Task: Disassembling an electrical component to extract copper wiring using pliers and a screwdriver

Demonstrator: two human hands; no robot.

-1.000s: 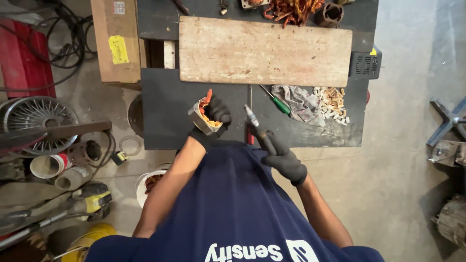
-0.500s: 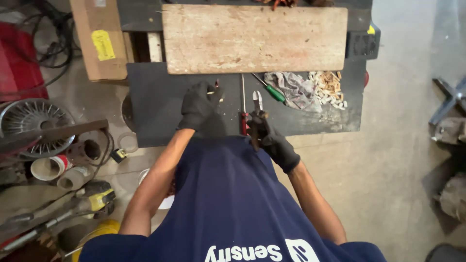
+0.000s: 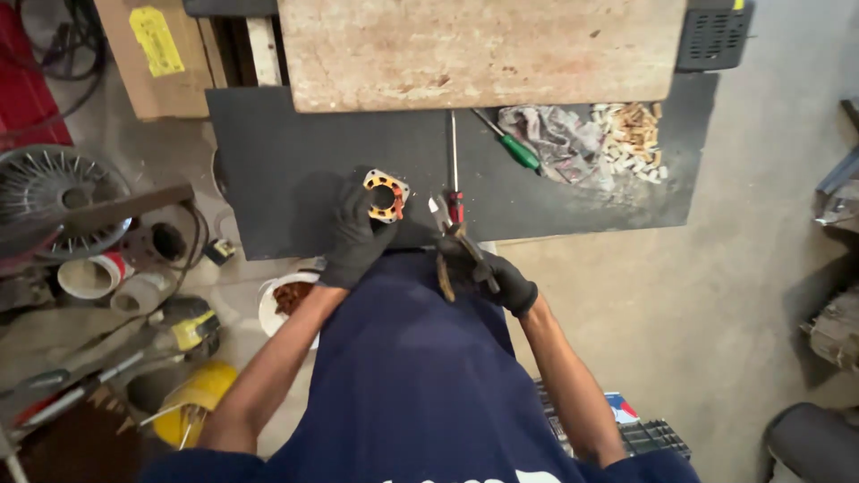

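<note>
Left hand (image 3: 358, 234), gloved, grips a small motor stator (image 3: 386, 195) over the dark bench (image 3: 286, 170). Right hand (image 3: 492, 273), gloved, is closed around pliers (image 3: 455, 241). Beside the pliers lies a red-handled screwdriver (image 3: 455, 170); further right, a green-handled screwdriver (image 3: 510, 143).

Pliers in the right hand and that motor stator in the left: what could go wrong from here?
The pliers tips sit close to the gloved left hand gripping the stator; a slip could nip the fingers. The red-handled screwdriver lies just beside the pliers and could get knocked. The stator is held above the dark mat near its front edge, so if dropped it might fall to the floor.
</note>
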